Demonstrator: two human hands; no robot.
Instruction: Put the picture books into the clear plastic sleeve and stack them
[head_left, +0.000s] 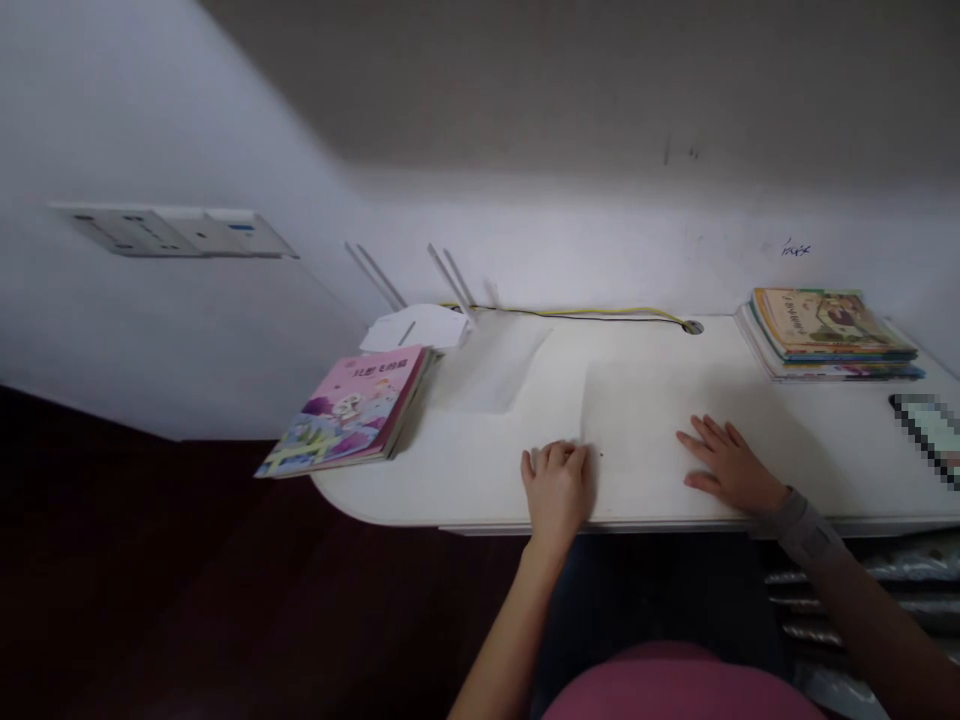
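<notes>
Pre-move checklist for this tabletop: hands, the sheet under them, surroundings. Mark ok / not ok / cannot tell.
1. Left hand at the near sheet: ok, fingers curled at its left edge.
2. Right hand open: ok, palm down, fingers spread.
3. Near sheet's right edge located: cannot tell, too faint against the white tabletop.
4. Near sheet apart from the far sheet: ok, bare tabletop between them.
5. Pink book fully on the tabletop: not ok, its near left corner sticks out past the edge.
6. Cables away from both hands: ok, along the wall.
</notes>
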